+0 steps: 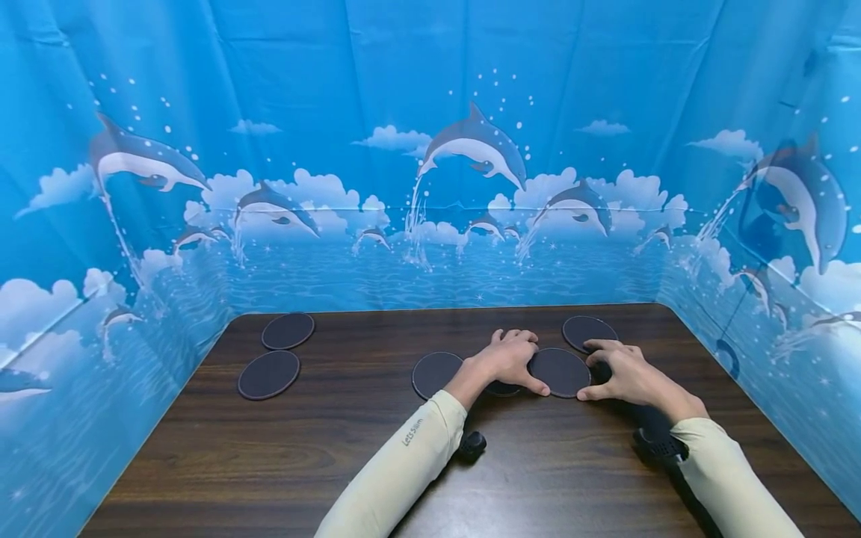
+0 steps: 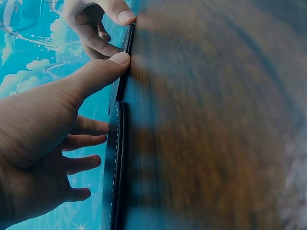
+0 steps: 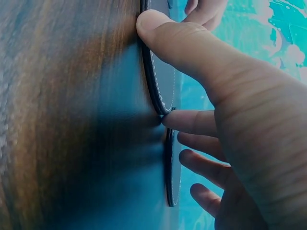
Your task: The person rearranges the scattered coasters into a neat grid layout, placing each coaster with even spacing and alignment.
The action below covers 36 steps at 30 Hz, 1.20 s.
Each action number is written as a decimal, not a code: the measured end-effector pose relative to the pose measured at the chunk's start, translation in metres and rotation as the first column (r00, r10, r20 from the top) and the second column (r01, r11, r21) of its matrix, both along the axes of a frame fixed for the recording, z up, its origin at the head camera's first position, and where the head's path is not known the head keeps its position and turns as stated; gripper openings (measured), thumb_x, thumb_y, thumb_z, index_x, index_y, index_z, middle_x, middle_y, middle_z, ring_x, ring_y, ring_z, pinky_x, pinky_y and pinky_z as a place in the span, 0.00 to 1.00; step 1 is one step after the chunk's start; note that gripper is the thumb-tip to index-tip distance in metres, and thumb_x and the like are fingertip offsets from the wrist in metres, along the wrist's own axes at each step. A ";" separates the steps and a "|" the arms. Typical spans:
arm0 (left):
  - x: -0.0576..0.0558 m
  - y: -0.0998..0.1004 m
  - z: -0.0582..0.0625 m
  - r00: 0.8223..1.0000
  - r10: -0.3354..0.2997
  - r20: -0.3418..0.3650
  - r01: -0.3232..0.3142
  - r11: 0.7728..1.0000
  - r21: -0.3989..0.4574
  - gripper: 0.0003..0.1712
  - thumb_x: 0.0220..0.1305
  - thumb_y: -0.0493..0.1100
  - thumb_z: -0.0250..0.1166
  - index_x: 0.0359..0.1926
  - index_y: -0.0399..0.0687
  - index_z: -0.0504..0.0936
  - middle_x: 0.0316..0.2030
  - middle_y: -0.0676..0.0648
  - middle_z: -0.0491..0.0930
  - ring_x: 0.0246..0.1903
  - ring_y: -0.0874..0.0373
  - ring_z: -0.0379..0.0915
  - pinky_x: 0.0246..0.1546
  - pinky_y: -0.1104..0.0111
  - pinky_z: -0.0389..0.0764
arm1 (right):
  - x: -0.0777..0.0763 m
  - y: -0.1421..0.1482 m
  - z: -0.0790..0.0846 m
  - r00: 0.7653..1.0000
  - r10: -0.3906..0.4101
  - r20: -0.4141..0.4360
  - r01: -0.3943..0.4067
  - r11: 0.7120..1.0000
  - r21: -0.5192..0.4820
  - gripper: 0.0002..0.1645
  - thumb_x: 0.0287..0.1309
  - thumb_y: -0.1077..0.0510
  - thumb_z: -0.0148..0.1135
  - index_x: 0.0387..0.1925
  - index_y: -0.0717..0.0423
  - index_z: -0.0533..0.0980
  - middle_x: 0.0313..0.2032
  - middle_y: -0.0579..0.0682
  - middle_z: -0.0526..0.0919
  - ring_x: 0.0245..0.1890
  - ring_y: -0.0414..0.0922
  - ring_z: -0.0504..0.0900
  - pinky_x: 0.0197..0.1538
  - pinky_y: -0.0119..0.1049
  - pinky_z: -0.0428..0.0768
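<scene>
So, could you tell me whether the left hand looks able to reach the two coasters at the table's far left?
Probably yes: the left hand has bare table between it and those coasters.

Dark matt coaster [image 1: 560,371], leather-like, with pale stitching along a smooth black rim. Same finish on the far coasters [image 1: 269,373]. Wood-grain table [image 1: 323,463], dark brown, faintly glossy. Thin creased backdrop [image 1: 430,149], plastic-looking, slightly shiny. Soft matt cloth sleeves [image 1: 403,463].
</scene>
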<state>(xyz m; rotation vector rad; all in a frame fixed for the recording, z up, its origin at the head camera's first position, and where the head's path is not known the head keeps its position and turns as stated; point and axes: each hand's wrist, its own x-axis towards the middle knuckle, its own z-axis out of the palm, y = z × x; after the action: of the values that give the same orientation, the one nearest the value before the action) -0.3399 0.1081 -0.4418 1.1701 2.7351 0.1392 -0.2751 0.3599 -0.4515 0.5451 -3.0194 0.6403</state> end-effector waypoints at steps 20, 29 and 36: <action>0.010 -0.033 0.010 0.999 0.015 -0.039 -0.017 0.999 -0.038 0.51 0.60 0.75 0.64 0.76 0.55 0.66 0.75 0.50 0.57 0.75 0.52 0.48 0.72 0.45 0.45 | 0.002 0.001 0.001 0.999 0.026 -0.042 -0.028 0.998 -0.047 0.36 0.54 0.34 0.74 0.48 0.61 0.84 0.66 0.68 0.70 0.68 0.72 0.60 0.61 0.72 0.53; 0.009 -0.076 0.025 0.997 0.040 -0.066 -0.038 0.999 0.028 0.45 0.67 0.69 0.62 0.77 0.55 0.65 0.77 0.49 0.55 0.76 0.51 0.45 0.72 0.43 0.42 | -0.004 -0.024 0.014 0.995 0.090 -0.047 -0.098 0.972 -0.212 0.32 0.63 0.40 0.70 0.56 0.60 0.82 0.68 0.61 0.70 0.68 0.66 0.63 0.59 0.70 0.68; 0.002 -0.111 0.022 0.990 0.075 -0.116 -0.061 0.991 0.121 0.39 0.71 0.64 0.62 0.75 0.54 0.68 0.75 0.50 0.60 0.75 0.52 0.50 0.72 0.44 0.47 | -0.016 -0.047 0.022 0.988 0.145 -0.048 -0.153 0.958 -0.241 0.30 0.66 0.40 0.67 0.57 0.58 0.81 0.69 0.57 0.70 0.69 0.63 0.64 0.60 0.68 0.68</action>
<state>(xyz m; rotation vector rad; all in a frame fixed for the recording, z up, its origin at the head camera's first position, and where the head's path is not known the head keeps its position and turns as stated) -0.3378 -0.0034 -0.4194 1.1495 2.9100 0.2491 -0.2908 0.3124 -0.4292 0.7649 -2.8309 0.9846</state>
